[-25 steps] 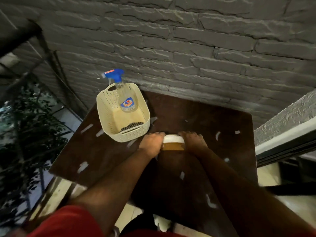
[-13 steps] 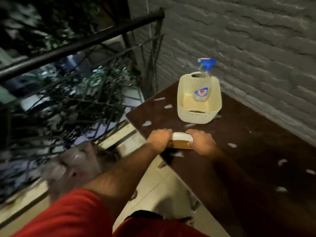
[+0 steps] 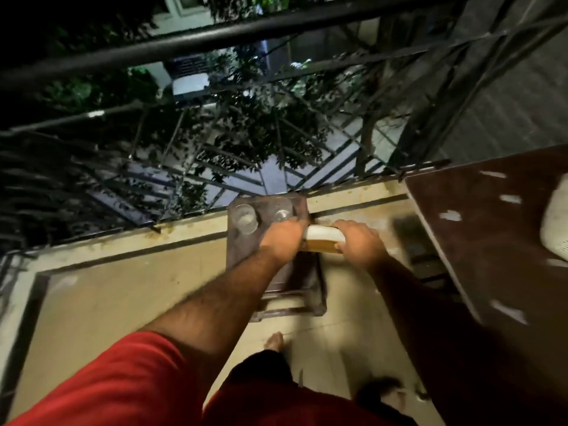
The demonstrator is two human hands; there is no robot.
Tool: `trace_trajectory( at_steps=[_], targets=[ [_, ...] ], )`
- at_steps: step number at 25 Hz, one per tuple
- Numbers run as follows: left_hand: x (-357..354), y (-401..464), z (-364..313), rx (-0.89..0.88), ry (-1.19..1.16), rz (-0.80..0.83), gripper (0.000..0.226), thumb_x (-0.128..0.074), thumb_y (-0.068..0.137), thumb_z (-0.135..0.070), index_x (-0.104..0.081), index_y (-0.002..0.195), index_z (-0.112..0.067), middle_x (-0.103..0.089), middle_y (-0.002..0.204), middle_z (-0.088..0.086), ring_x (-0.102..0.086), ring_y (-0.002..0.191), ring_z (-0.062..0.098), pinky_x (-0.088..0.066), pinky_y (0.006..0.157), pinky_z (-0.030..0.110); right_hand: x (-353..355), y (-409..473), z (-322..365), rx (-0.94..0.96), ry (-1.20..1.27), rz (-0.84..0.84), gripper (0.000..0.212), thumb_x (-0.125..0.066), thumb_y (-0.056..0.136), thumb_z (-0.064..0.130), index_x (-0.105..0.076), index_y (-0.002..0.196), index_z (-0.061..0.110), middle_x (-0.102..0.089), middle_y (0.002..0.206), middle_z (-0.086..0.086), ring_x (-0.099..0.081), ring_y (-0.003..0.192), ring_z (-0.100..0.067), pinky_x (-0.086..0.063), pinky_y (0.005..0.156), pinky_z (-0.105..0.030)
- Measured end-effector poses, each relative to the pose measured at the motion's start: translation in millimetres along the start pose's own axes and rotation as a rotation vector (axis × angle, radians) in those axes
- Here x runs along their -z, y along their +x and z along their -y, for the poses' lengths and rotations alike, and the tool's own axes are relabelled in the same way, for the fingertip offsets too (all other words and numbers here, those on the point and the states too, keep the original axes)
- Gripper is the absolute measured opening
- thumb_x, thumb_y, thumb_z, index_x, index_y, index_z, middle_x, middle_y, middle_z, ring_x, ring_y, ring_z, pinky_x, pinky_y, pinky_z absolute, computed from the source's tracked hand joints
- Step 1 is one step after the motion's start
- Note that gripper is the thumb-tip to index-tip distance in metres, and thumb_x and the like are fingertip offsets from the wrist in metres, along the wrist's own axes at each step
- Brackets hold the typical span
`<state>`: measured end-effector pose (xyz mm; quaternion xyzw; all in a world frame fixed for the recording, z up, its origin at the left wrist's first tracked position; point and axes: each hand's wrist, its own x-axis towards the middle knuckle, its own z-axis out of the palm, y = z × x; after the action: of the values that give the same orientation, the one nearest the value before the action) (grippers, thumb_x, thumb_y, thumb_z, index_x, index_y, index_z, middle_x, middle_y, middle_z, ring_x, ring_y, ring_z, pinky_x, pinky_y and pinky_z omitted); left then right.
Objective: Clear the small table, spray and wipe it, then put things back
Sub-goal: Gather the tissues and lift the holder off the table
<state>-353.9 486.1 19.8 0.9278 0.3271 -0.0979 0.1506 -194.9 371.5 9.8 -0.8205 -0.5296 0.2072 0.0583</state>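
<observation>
Both my hands, left grip [image 3: 281, 241] and right grip [image 3: 358, 242], holding white-lidded container [image 3: 322, 239] at frame centre, carrying it over stool [image 3: 242, 241] beside glasses [image 3: 245, 219]. Keeping it level, lowering slowly, avoiding glasses.

The basket [image 3: 554, 222] is cut off at the right edge; both hands' fingers hide the container's [image 3: 321, 239] ends.

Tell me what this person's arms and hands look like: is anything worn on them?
Both forearms are bare and hairy, with no watch, bracelet or glove to be seen. The left hand and right hand show no rings, though the picture is blurred. A red short sleeve covers the left upper arm; the right arm lies in shadow, its sleeve hard to make out.
</observation>
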Motion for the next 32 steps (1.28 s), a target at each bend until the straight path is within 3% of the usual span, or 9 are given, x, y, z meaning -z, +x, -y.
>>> trace_trajectory(
  at_steps=[3,7,10,12,15,18,22,27,32],
  targets=[
    [-12,-6,71,0.099,-0.038,0.021,0.039,-0.064,0.086,-0.023,-0.053,0.123,-0.016,-0.056,0.119,0.011,-0.060,0.105,0.032,-0.047,0.085,0.038,-39,42,55,0.065,-0.010,0.081,0.054,-0.060,0.085,0.026,-0.046,0.138,0.023,-0.054,0.134,-0.008,-0.052,0.117,-0.030,-0.042,0.098,-0.041],
    [-47,-2,130,0.183,-0.100,0.006,0.036,-0.063,0.085,-0.023,-0.054,0.120,-0.017,-0.056,0.121,0.011,-0.062,0.101,0.037,-0.050,0.083,0.042,-81,81,92,0.020,0.001,0.041,0.065,-0.057,0.090,0.017,-0.028,0.148,0.019,-0.053,0.133,-0.012,-0.058,0.106,-0.034,-0.047,0.088,-0.043],
    [-90,11,158,0.238,-0.133,-0.010,0.044,-0.062,0.085,-0.018,-0.051,0.128,-0.020,-0.058,0.122,0.010,-0.064,0.099,0.036,-0.053,0.084,0.043,-123,112,98,0.171,-0.124,0.114,0.056,-0.055,0.092,0.021,-0.035,0.145,0.021,-0.049,0.139,-0.014,-0.052,0.122,-0.034,-0.042,0.100,-0.042],
    [-121,21,171,0.259,-0.128,-0.016,0.049,-0.060,0.086,-0.014,-0.048,0.132,-0.023,-0.059,0.121,0.010,-0.064,0.098,0.035,-0.053,0.084,0.042,-145,131,99,0.195,-0.096,-0.063,0.053,-0.056,0.092,0.019,-0.038,0.141,0.017,-0.051,0.138,-0.015,-0.053,0.123,-0.032,-0.045,0.102,-0.043],
    [-155,28,183,0.281,-0.139,-0.012,0.057,-0.064,0.084,-0.013,-0.042,0.135,-0.027,-0.059,0.117,0.009,-0.065,0.096,0.034,-0.054,0.081,0.042,-176,143,92,0.177,-0.097,-0.112,0.044,-0.057,0.092,0.013,-0.044,0.133,0.022,-0.056,0.130,-0.007,-0.055,0.118,-0.023,-0.046,0.102,-0.032],
    [-176,33,187,0.302,-0.141,0.017,0.054,-0.062,0.085,-0.013,-0.043,0.134,-0.024,-0.057,0.120,0.009,-0.064,0.099,0.034,-0.053,0.082,0.042,-206,143,79,0.248,-0.201,-0.054,0.069,-0.063,0.086,0.016,-0.034,0.148,0.021,-0.046,0.143,-0.016,-0.044,0.130,-0.036,-0.031,0.111,-0.046],
    [-166,25,184,0.280,-0.175,-0.020,0.075,-0.069,0.081,-0.024,-0.032,0.146,-0.022,-0.050,0.132,0.012,-0.054,0.113,0.035,-0.045,0.098,0.041,-192,138,83,0.109,-0.106,-0.005,0.064,-0.062,0.087,0.028,-0.037,0.145,0.016,-0.049,0.139,-0.019,-0.046,0.126,-0.039,-0.037,0.107,-0.052],
    [-100,-6,143,0.183,-0.226,-0.153,0.068,-0.069,0.080,-0.028,-0.040,0.141,-0.020,-0.046,0.136,0.008,-0.049,0.118,0.028,-0.043,0.102,0.038,-113,95,90,-0.004,-0.049,0.030,0.039,-0.057,0.090,0.022,-0.054,0.128,0.014,-0.062,0.121,-0.014,-0.059,0.108,-0.035,-0.050,0.089,-0.046],
    [-20,-12,71,0.008,-0.258,-0.151,0.060,-0.066,0.084,-0.029,-0.043,0.139,-0.018,-0.044,0.142,0.006,-0.045,0.127,0.027,-0.034,0.107,0.033,-29,38,80,-0.027,-0.103,-0.138,0.044,-0.054,0.089,0.033,-0.053,0.129,0.015,-0.061,0.122,-0.009,-0.058,0.109,-0.030,-0.050,0.090,-0.042]
  ],
)
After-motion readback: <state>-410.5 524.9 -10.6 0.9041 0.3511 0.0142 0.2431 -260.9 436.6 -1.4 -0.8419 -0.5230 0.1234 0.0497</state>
